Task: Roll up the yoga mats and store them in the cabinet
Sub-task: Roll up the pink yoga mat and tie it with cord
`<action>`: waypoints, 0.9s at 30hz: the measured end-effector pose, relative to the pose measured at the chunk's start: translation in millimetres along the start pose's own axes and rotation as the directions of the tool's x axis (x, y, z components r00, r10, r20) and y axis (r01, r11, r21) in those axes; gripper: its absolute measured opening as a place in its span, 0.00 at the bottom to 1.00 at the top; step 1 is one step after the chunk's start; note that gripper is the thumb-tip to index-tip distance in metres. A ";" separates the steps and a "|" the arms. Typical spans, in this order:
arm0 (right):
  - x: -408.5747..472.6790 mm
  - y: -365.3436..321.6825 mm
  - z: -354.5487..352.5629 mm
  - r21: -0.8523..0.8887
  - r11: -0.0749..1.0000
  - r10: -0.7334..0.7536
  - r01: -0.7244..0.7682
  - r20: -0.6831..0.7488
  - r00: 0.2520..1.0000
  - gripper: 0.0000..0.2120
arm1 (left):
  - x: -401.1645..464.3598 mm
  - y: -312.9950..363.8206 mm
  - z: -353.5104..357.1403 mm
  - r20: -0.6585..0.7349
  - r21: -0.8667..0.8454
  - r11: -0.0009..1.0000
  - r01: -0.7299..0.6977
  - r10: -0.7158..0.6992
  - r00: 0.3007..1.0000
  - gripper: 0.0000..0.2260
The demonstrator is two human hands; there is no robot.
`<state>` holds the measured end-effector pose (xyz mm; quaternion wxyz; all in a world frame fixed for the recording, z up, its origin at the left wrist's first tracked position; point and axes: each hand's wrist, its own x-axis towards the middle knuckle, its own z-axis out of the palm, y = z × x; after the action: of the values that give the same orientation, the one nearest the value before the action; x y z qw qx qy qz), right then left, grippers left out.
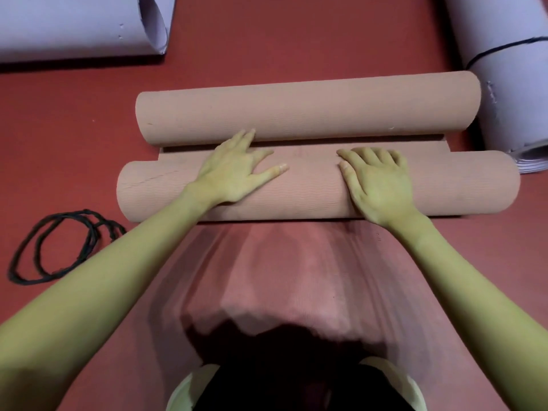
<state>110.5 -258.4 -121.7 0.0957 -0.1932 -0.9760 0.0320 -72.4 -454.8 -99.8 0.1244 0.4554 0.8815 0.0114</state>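
While two hands [237, 170] [376, 182] press, two tan rolls [311, 191] [305, 105]

Tan yoga mat [326, 185] rolled from both ends, lying crosswise on floor.

No legible text, labels, brand marks or numbers observed. Tan mat rolls [308, 108], lavender mats [510, 84] and red floor [296, 40] all checked: surfaces plain, unmarked.

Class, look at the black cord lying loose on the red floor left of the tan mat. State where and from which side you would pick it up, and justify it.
Pinch the black cord from above at its right end, where the loops bunch together. It lies flat, so only a top-down pinch works, and that end is nearest the left hand.
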 end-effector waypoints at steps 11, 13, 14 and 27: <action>45.0 1.1 -7.7 -0.060 0.997 0.057 -0.049 0.133 0.989 0.32 | 20.8 12.0 -10.5 0.132 -0.016 0.992 0.124 -0.121 0.984 0.32; 49.8 4.0 -6.5 -0.025 0.999 0.049 -0.046 0.129 0.991 0.32 | 24.7 12.4 -11.1 0.124 -0.021 0.989 0.143 -0.139 0.982 0.31; 50.9 6.2 -5.5 0.008 0.999 0.041 -0.042 0.119 0.992 0.31 | 27.5 11.7 -12.9 0.125 -0.034 0.987 0.154 -0.149 0.981 0.31; 102.7 21.2 -6.2 0.147 0.984 0.035 -0.104 0.411 0.911 0.28 | 55.1 2.4 -21.9 0.080 -0.047 0.991 0.121 -0.117 0.990 0.29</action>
<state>26.4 -199.3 -99.8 -0.0947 -0.2084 -0.9609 0.1559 -105.9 -406.9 -89.8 0.1705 0.3986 0.9011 0.0094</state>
